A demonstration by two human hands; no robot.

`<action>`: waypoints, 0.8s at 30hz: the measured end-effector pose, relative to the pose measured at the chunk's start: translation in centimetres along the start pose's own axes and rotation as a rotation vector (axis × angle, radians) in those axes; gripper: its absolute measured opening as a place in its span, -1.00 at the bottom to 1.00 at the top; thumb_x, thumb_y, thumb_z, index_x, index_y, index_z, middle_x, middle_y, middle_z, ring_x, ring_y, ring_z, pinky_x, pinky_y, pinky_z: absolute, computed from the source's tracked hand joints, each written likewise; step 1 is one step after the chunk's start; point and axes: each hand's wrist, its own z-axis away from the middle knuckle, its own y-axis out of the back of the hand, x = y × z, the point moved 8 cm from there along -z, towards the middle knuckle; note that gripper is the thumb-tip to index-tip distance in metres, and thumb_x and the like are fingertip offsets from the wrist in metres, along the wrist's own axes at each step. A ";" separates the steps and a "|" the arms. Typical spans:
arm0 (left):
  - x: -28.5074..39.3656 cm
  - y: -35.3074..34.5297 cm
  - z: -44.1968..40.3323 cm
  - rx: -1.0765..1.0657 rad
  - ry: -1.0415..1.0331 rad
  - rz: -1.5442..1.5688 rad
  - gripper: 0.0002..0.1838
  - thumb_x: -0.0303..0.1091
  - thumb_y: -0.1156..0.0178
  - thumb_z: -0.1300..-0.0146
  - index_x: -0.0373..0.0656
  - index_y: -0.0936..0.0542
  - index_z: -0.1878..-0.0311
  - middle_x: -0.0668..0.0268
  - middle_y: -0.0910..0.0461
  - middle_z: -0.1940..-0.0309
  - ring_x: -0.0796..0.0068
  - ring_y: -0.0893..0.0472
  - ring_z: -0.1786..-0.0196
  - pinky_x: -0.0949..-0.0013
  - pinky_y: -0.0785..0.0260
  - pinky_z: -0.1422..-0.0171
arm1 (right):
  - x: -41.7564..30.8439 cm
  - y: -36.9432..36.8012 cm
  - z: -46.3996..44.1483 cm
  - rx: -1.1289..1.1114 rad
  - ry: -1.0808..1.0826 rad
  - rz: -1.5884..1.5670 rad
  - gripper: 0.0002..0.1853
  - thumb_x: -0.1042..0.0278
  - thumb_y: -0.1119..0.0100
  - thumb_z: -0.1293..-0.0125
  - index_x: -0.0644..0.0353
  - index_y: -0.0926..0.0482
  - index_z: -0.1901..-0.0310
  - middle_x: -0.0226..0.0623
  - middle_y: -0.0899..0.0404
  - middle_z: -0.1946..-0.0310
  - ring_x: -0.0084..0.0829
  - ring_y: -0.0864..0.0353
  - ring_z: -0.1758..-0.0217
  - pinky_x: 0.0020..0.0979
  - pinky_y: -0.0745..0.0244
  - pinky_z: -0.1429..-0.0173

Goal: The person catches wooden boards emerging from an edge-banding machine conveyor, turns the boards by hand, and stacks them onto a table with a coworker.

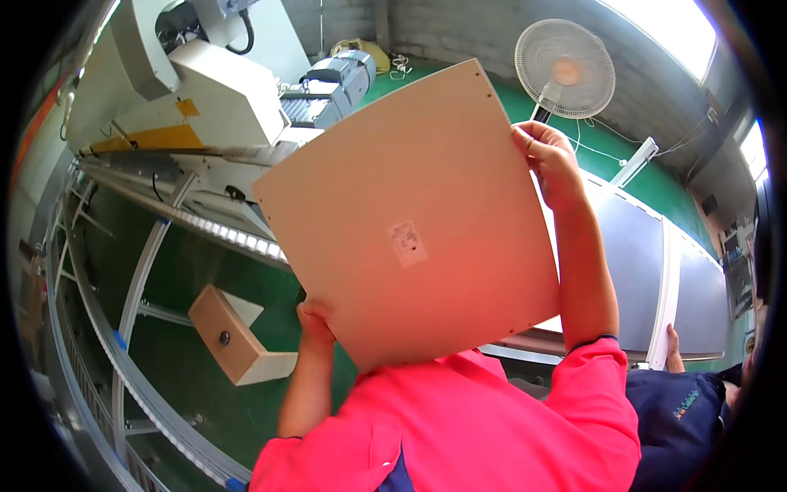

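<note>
A large flat wooden panel (352, 189), light brown with small holes along its edges, is held up in front of my chest. A white printed label (407, 243) is stuck near its middle. My left hand (315, 321) grips the panel's lower left edge, with the thumb on the near face and the other fingers hidden behind. At the upper right edge my right hand (551, 160) pinches the panel between thumb and fingers. The panel is tilted, its top leaning to the right.
A white machine (217, 90) with a grey motor (332, 86) stands at upper left beside a roller conveyor (238, 238). Below lies a wooden box-like piece (229, 336) on the green floor. A fan (566, 70) stands behind. At right, a co-worker in dark blue (672, 418) touches a grey-topped table (693, 295).
</note>
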 end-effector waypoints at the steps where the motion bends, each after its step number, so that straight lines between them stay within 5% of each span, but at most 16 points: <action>1: -0.7 1.7 -0.4 -0.060 0.018 0.012 -0.15 -0.48 0.01 0.31 -0.46 -0.40 -0.28 -0.03 -0.57 -0.06 -0.02 -0.63 -0.08 0.18 -0.59 -0.10 | -0.5 -0.4 0.4 -0.007 -0.001 0.039 -0.76 0.28 -0.32 -0.38 0.34 -0.64 0.18 -0.38 -0.65 0.42 -0.63 -0.55 0.46 -0.55 -0.45 0.32; 9: -1.7 1.3 -1.5 0.020 -0.026 0.081 -0.12 -0.42 0.02 0.29 -0.44 -0.37 -0.31 -0.03 -0.55 -0.10 -0.01 -0.60 -0.13 0.15 -0.53 -0.22 | -1.0 -0.1 2.4 0.044 -0.140 0.237 -0.63 0.10 -0.29 -0.42 0.33 -0.62 0.28 -0.37 -0.61 0.47 -0.59 -0.56 0.51 -0.48 -0.49 0.43; 15: -2.5 0.7 -3.8 -0.026 0.243 0.013 -0.22 -0.47 0.00 0.25 -0.43 -0.44 -0.23 -0.02 -0.57 -0.10 -0.03 -0.59 -0.14 0.08 -0.50 -0.29 | 8.4 7.1 4.7 0.359 -0.220 0.285 -0.61 0.07 -0.23 -0.43 0.29 -0.60 0.35 -0.44 -0.54 0.50 -0.63 -0.43 0.42 -0.45 -0.40 0.34; 18: -3.3 0.2 -6.6 0.092 0.344 -0.103 -0.31 -0.51 0.00 0.26 -0.42 -0.50 -0.12 0.05 -0.63 0.07 0.05 -0.65 0.03 0.12 -0.56 -0.15 | 13.4 11.5 5.1 0.417 -0.263 0.201 -0.68 0.14 -0.22 -0.43 0.30 -0.60 0.26 -0.39 -0.56 0.42 -0.57 -0.47 0.35 -0.42 -0.44 0.27; 20: -4.1 -2.7 -9.3 0.098 0.377 -0.131 -0.61 -0.52 -0.03 0.24 -0.33 -0.56 0.22 0.22 -0.61 0.38 0.17 -0.63 0.30 0.18 -0.59 0.03 | 14.3 13.7 5.2 0.464 -0.295 0.204 -0.73 0.20 -0.21 -0.42 0.30 -0.58 0.18 -0.35 -0.58 0.33 -0.52 -0.51 0.27 -0.39 -0.47 0.19; 24: -7.4 -4.4 -15.4 0.168 0.436 -0.309 -0.71 -0.50 -0.06 0.16 -0.30 -0.56 0.27 0.23 -0.61 0.39 0.20 -0.63 0.31 0.18 -0.58 0.04 | 13.8 17.8 5.1 0.535 -0.395 0.321 -0.75 0.32 -0.17 -0.39 0.30 -0.54 0.02 -0.24 -0.62 0.14 -0.40 -0.57 0.10 -0.34 -0.49 -0.02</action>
